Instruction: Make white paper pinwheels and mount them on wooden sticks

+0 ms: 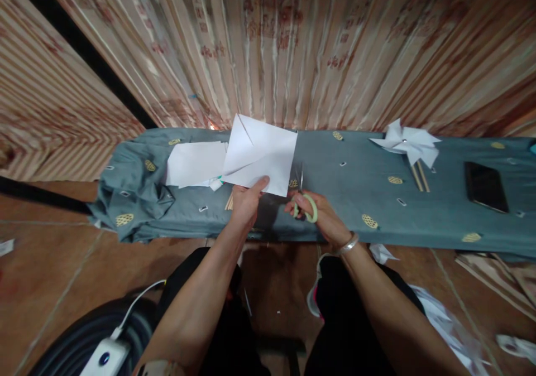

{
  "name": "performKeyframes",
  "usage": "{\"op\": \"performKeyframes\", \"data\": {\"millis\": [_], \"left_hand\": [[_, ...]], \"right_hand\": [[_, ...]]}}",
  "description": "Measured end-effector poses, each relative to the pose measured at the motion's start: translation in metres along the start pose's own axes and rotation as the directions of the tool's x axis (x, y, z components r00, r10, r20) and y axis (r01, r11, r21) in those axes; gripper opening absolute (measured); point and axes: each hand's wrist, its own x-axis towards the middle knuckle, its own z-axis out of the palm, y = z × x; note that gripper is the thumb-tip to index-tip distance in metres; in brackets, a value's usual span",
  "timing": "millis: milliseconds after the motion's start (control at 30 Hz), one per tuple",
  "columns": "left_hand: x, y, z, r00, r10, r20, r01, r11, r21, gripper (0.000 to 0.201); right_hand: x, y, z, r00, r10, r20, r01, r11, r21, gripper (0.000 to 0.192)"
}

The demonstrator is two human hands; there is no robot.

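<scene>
Between thumb and fingers, my left hand (pixel 248 200) grips the lower edge of a white square sheet of paper (pixel 268 150). Two slits run into the sheet, one from its top left corner and one from its lower left corner. My right hand (pixel 312 208) has its fingers in the green handles of a pair of scissors (pixel 309 207). The scissor blades point up, close to the right edge of the sheet; whether they touch it I cannot tell. A stack of white paper (pixel 195 164) lies to the left of the held sheet.
A white paper pinwheel (pixel 405 141) with wooden sticks (pixel 420 176) lies on the cloth-covered bench (pixel 343 197). Right of it is a black phone (pixel 486 186). Pleated curtain (pixel 268 47) hangs behind. Paper scraps (pixel 382 253) are on the floor; a white power bank (pixel 106 356) is at lower left.
</scene>
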Motion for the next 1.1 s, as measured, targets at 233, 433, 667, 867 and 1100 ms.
{"op": "performKeyframes", "data": {"millis": [233,433,667,867,1100], "left_hand": [[0.003,0.005,-0.008,0.999,0.006,-0.035,-0.004,0.998,0.056,0.042],[0.001,0.004,-0.007,1.0,0.009,-0.024,-0.007,0.997,0.081,0.045],[-0.001,0.004,-0.005,1.0,0.009,0.013,-0.01,0.999,0.053,0.042],[-0.002,0.003,-0.006,1.0,-0.004,0.01,0.003,0.999,0.054,0.038],[-0.002,0.003,-0.007,1.0,-0.015,0.012,0.014,0.998,0.069,0.042]], "right_hand": [[-0.015,0.004,-0.001,0.954,0.099,0.282,-0.071,0.991,-0.11,0.052],[-0.014,0.004,0.002,0.948,0.109,0.298,-0.078,0.991,-0.111,0.055],[-0.012,0.004,0.003,0.946,0.111,0.305,-0.077,0.99,-0.122,0.057],[-0.012,0.006,0.003,0.944,0.114,0.309,-0.084,0.991,-0.107,0.056],[-0.011,0.008,0.004,0.944,0.115,0.309,-0.095,0.992,-0.081,0.054]]}}
